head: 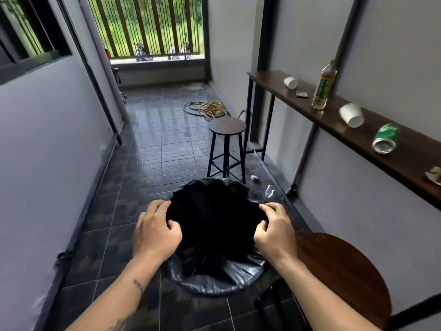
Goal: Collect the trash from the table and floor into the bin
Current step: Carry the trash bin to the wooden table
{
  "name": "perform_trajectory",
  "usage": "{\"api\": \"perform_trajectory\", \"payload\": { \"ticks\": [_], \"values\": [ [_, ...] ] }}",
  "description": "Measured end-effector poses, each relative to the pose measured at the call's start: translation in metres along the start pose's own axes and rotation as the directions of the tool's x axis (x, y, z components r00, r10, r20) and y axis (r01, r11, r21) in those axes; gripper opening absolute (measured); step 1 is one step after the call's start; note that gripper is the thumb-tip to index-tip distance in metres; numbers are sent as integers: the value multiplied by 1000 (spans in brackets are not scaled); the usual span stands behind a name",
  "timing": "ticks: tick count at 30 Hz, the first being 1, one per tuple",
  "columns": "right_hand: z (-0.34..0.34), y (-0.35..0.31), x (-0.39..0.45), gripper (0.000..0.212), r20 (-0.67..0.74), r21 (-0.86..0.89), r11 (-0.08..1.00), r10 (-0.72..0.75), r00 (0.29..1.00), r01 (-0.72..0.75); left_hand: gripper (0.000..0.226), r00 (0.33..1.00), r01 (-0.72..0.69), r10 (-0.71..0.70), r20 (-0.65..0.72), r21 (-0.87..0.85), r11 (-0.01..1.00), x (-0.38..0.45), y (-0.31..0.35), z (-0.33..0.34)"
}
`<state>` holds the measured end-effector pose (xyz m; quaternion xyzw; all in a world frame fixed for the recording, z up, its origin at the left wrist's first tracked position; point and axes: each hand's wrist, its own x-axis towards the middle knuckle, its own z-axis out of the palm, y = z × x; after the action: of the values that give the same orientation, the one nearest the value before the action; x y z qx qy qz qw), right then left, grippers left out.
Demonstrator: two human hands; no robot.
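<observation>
A bin lined with a black bag (214,280) stands on the floor below me. My left hand (155,230) grips the bag's left edge and my right hand (274,232) grips its right edge, holding the mouth apart. On the narrow wall table (353,137) at right lie a small paper cup (290,82), a dark wrapper (302,93), an upright plastic bottle (323,88), a larger white cup (352,115) on its side, a tipped green can (385,138) and a crumpled scrap (434,174). On the floor lie a paper ball (254,178) and a clear plastic cup (270,189).
A tall round stool (227,126) stands just beyond the bin. A second brown stool seat (338,275) is close at my lower right. A coiled hose (210,108) and paper scraps (196,87) lie on the tiles farther down the corridor. Walls close in on both sides.
</observation>
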<state>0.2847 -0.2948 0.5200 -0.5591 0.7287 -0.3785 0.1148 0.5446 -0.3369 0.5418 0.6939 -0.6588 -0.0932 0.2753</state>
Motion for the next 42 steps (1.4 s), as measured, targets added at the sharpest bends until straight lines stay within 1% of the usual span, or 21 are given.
{"api": "perform_trajectory", "payload": {
  "ticks": [3,6,11,16,18,21,26,30,34,36,42],
  "values": [
    [16,-1,40,47,-16,-14,1000,2,1000,-2,53,1000,-3,3,-5,-10,1000,40,2,15],
    [38,1,77,47,-18,-34,999,33,999,-33,51,1000,-11,11,5,-23,1000,85,-1,34],
    [84,6,139,48,-56,-55,994,95,994,-98,52,995,-53,56,83,-43,998,172,-9,72],
    [135,3,195,47,-158,-74,969,223,962,-237,54,963,-152,162,213,-61,986,273,-17,110],
    [153,1,209,47,-170,-80,956,265,949,-281,54,940,-206,215,264,-61,977,308,-19,124],
    [179,1,223,50,-175,-104,913,373,911,-394,55,904,-263,265,335,-52,963,349,-21,146],
    [215,14,241,57,-132,-122,843,509,850,-524,58,836,-321,297,461,-28,947,395,-21,195],
    [235,34,249,59,-89,-123,779,608,789,-615,63,746,-381,288,601,31,924,416,-12,237],
    [246,65,268,57,-67,-112,728,674,736,-677,68,674,-417,280,684,39,908,437,3,285],
    [251,85,284,57,-48,-123,715,689,723,-689,69,660,-408,263,703,43,912,447,12,310],
    [272,144,333,58,14,-164,708,698,716,-686,71,670,-330,190,718,58,942,470,24,381]
  ]
}}
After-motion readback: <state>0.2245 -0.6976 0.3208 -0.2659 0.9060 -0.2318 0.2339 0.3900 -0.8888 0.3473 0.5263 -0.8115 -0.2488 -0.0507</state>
